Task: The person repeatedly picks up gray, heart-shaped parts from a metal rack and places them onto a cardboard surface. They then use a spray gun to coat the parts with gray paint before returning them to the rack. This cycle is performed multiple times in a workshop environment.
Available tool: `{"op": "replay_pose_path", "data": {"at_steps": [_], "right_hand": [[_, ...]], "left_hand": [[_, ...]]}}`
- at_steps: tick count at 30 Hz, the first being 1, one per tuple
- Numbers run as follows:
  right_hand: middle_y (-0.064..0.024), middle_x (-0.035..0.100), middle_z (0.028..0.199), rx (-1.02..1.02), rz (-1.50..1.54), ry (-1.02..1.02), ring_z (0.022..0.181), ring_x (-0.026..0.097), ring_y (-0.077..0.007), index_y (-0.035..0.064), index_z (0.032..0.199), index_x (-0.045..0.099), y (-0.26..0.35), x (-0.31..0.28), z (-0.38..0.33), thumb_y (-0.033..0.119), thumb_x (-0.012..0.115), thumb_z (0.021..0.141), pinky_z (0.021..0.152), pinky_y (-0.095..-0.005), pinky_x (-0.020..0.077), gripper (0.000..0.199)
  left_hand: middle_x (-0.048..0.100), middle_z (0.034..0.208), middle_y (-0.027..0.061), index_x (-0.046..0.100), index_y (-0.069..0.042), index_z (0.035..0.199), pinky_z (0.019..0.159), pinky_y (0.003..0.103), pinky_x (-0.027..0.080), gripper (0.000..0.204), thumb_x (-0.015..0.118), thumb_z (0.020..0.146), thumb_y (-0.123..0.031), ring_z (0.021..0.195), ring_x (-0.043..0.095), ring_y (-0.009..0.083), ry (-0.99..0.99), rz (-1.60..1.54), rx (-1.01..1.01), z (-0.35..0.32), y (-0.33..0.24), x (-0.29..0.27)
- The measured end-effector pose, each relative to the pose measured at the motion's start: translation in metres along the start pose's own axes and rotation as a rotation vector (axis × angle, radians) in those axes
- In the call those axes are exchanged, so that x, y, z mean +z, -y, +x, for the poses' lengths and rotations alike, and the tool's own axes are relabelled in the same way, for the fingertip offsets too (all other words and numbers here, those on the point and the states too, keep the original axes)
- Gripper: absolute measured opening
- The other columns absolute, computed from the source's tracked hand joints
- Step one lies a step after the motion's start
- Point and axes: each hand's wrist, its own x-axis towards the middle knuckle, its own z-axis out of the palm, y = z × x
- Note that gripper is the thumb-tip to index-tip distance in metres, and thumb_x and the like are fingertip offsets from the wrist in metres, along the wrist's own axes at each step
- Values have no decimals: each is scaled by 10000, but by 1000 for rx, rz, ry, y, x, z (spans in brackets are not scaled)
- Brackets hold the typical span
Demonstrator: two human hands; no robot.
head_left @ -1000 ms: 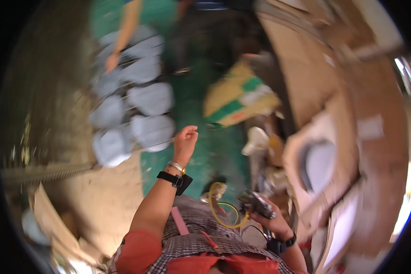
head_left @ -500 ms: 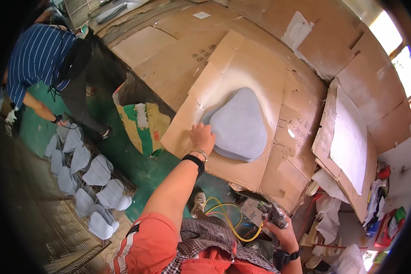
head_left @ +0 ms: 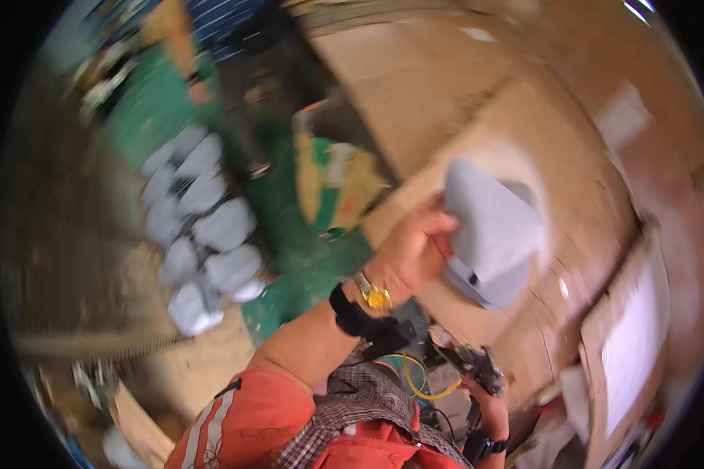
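My left hand (head_left: 414, 250) is closed on the edge of a grey rounded-triangular pad (head_left: 493, 223), which is tilted up off the cardboard. Under and behind it shows a second grey piece (head_left: 497, 293); whether it is a separate pad is blurred. Pale overspray surrounds them on the cardboard sheet (head_left: 414, 187). Low at the right, my right hand (head_left: 486, 402) grips a metal spray gun (head_left: 481, 369) fed by a yellow hose (head_left: 434, 393). The gun is apart from the pads.
Several similar grey pads (head_left: 225, 225) lie in rows on a rack at the left. Beyond them a co-worker's arm (head_left: 181, 47) reaches down. A torn yellow-green sack (head_left: 344, 187) stands beside the cardboard-covered table. A white-faced panel (head_left: 633, 352) leans at the right.
My left hand has gone from resting at the pad's edge to gripping and lifting it. The view has swung left, and the co-worker's hand has come away from the racked pads.
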Motion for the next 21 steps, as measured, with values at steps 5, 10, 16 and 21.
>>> {"op": "replay_pose_path", "data": {"at_steps": [5, 10, 16, 21], "right_hand": [[-69, 616, 809, 60, 9, 158, 718, 609, -167, -8, 1014, 576, -13, 52, 15, 1, 608, 766, 666, -291, 493, 251], [-79, 616, 774, 61, -171, 405, 692, 618, -181, 5, 894, 591, -1, 135, 32, 4, 608, 762, 662, -293, 486, 133], [-87, 641, 805, 140, -309, 552, 735, 642, -180, -2, 920, 588, -15, 221, 51, -10, 634, 755, 692, -285, 491, 172], [-53, 607, 811, 250, -446, 569, 711, 585, -148, -2, 1013, 568, -34, 280, 56, -23, 631, 768, 654, -273, 465, 254]], "left_hand": [[536, 1252, 76, 401, -72, 1340, 1000, 399, 420, 632, 518, 733, 59, 1141, 537, 214, -232, -97, 161, -145, -71, -31], [534, 1244, 102, 403, -62, 1326, 982, 389, 435, 602, 460, 744, 80, 1135, 540, 230, -502, -63, 402, -264, -128, -110], [567, 1175, 100, 470, -56, 1221, 922, 404, 466, 482, 404, 770, 98, 1065, 569, 234, -736, -24, 699, -334, -223, -283], [551, 1133, 93, 468, -67, 1191, 923, 463, 454, 459, 407, 765, 90, 1026, 561, 272, -931, -51, 922, -377, -279, -387]]}}
